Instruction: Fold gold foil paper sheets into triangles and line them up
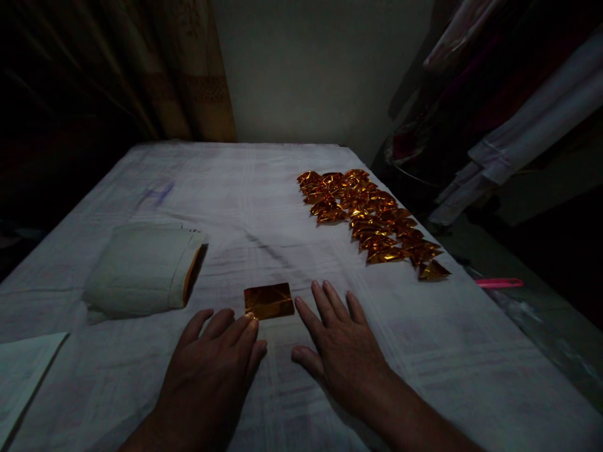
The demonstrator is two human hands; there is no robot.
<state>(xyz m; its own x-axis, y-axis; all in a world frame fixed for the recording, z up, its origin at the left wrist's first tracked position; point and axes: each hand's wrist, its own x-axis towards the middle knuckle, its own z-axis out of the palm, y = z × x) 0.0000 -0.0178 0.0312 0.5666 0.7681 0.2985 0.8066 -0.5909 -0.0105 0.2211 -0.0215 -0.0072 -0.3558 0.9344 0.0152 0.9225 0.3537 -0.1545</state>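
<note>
A small rectangle of shiny gold foil paper (269, 300) lies flat on the cloth-covered table, with faint creases across it. My left hand (211, 358) rests at its lower left corner, the index fingertip touching the edge and the fingers loosely bent but apart. To the right of the foil, my right hand (342, 342) lies palm down with its fingers spread; its index fingertip is close to the foil's right edge. Neither hand grips anything. Several folded gold foil pieces (377, 220) sit in overlapping rows toward the table's right edge.
At the left lies a pale paper packet (141, 270) with gold sheets showing at its open end. A white sheet (28, 376) is at the near left. Beyond the right edge are hanging clothes (532, 125) and a pink handle (499, 283). A curtain (188, 75) hangs behind.
</note>
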